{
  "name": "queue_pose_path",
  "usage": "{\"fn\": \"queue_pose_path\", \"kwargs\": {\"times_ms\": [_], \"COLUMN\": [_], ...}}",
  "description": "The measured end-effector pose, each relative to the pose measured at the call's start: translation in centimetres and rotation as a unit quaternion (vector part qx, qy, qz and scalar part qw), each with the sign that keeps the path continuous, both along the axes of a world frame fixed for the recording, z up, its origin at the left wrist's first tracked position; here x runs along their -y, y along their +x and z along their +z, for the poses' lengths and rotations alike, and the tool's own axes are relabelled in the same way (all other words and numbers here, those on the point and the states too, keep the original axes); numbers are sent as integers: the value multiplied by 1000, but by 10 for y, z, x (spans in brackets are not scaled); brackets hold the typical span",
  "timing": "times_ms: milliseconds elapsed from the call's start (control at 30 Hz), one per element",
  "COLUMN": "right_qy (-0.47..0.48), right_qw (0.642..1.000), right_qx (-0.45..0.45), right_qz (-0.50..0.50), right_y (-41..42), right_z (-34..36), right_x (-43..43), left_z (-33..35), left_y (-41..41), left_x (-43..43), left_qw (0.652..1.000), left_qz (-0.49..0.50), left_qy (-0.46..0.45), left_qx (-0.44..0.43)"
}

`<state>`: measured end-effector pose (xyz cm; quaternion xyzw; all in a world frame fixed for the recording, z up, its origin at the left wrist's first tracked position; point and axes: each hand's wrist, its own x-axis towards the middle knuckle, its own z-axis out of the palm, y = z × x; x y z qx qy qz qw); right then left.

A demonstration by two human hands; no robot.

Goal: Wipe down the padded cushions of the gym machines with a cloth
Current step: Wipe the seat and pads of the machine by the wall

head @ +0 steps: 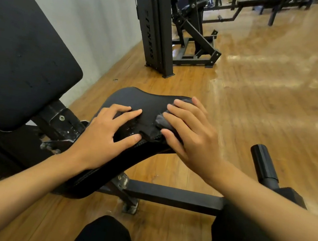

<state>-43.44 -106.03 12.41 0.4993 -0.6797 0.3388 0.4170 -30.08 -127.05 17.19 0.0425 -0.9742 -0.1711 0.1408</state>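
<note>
The right hand (190, 135) lies flat with straight fingers, pressing the one grey cloth (161, 120) onto the seat cushion (136, 100). Just beside it, the left hand (105, 134) rests spread on the same cushion and holds nothing. I think the job is only partly done: the seat is being wiped, and the big back cushion (23, 55), past the left hand, may be next. I count one cloth, two cushions, two hands. Another machine (156, 31) stands far beyond the fingertips.
</note>
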Motion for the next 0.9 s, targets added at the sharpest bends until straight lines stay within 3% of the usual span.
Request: {"fn": "queue_pose_path", "kwargs": {"times_ms": [67,133,233,333,500,667,767,900], "right_qy": [98,200,284,299,352,402,409,429], "right_qw": [985,947,890,869,833,783,774,787], "right_qx": [-130,-235,-333,-363,-413,-454,-455,-415], "right_qz": [57,91,131,154,109,138,163,156], "right_y": [-28,-58,-76,-60,-25,-63,-61,-15], "right_z": [0,13,38,54,40,69,78,55], "right_x": [-21,-37,-40,-29,-7,-34,-28,8], "left_z": [8,16,15,1,-10,-16,-17,-18], "left_y": [3,6,22,41,51,50,49,47], "left_x": [4,11,26,36,44,44,44,46], "left_qw": [998,990,987,989,995,996,996,995], "left_qz": [0,-27,-58,-70,-83,-74,-78,-88], "left_qy": [-69,-141,-144,-115,-25,45,50,55], "left_qx": [3,3,32,56,51,26,12,-5]}}
